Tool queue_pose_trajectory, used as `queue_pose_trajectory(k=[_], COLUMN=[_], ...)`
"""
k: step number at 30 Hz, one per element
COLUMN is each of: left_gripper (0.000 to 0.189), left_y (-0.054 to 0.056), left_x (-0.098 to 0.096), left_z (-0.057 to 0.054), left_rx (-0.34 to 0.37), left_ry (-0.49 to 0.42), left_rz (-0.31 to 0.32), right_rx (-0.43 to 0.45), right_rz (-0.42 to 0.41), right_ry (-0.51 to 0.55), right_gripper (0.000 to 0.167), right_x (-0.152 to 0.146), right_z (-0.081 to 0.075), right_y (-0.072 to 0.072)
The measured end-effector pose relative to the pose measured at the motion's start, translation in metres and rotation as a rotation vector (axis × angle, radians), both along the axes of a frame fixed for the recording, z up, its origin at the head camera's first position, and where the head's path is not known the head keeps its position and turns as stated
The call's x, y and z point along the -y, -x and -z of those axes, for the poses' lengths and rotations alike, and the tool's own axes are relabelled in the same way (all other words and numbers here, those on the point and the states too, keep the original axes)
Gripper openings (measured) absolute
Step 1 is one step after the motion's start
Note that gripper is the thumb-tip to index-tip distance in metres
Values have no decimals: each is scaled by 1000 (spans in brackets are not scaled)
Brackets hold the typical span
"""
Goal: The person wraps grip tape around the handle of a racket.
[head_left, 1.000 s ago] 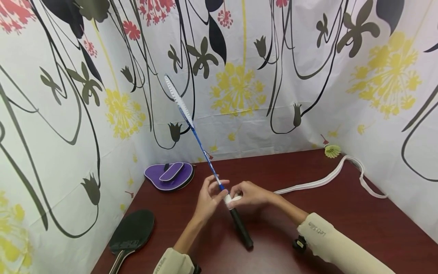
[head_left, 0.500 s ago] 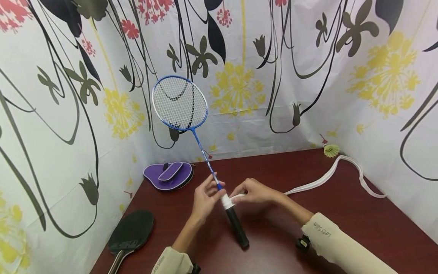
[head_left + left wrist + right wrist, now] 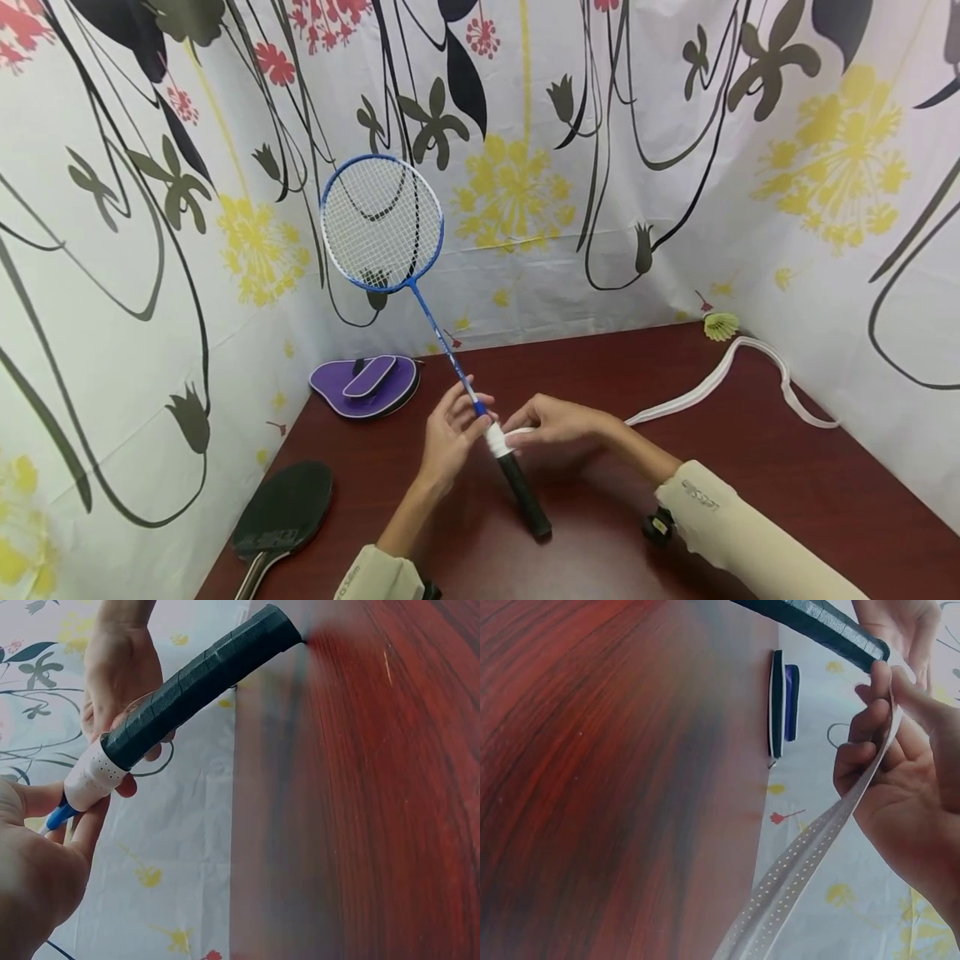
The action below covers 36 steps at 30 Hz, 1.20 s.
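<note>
A blue and white badminton racket (image 3: 431,317) slants up to the left, its strung head facing me. My left hand (image 3: 447,437) grips it between thumb and fingers around the top of the handle. White perforated grip tape (image 3: 94,776) is wound around the upper handle; below it the black handle (image 3: 525,496) is bare of white. Just right of the handle, my right hand (image 3: 551,421) pinches the tape strip between thumb and forefinger. In the right wrist view the loose strip (image 3: 802,847) runs down across the palm side of that hand.
The tape's long tail (image 3: 720,379) trails over the dark red table (image 3: 615,533) toward a yellow shuttlecock (image 3: 721,326) at the back right. A purple paddle case (image 3: 352,400) lies back left, a black table tennis paddle (image 3: 285,508) front left. Patterned curtains (image 3: 540,292) enclose the table.
The racket has turned about its shaft, from edge-on to face-on, in my left hand. More white wrap shows on the upper handle. My right hand still pinches the tape.
</note>
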<state>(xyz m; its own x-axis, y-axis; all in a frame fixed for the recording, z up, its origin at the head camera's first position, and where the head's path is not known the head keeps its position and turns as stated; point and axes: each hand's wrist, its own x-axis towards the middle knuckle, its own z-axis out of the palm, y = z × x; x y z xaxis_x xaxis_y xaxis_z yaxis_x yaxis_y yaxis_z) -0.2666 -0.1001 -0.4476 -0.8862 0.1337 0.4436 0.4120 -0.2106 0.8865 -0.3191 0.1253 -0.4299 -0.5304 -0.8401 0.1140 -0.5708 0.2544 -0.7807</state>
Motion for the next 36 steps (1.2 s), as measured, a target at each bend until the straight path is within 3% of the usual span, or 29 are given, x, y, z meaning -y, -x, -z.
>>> queue_pose_trajectory(k=[5,9,17,26,31,36], left_gripper=[62,52,52,52,57,61], left_y=[-2,-3,-6,-6,-2,-1], left_x=[-4,-7,-7,-9,-6,2], left_z=[1,-1,-6,-4,0,0], left_rx=[10,15,37,26,-22,-11], left_ry=[-28,12,55,67,100,93], left_rz=[38,12,-5,-95,-167,-154], right_rx=[16,-24,-85,-102,-155,-154], right_rz=[2,67,157,276,232,138], right_ry=[13,2,15,33,39,61], right_gripper=[16,14,17,29,24,9], right_x=[2,3,6,11,15,10], right_z=[0,-1,-1,8,7,3], right_y=[-2,-5,-8,-11,-13,-11])
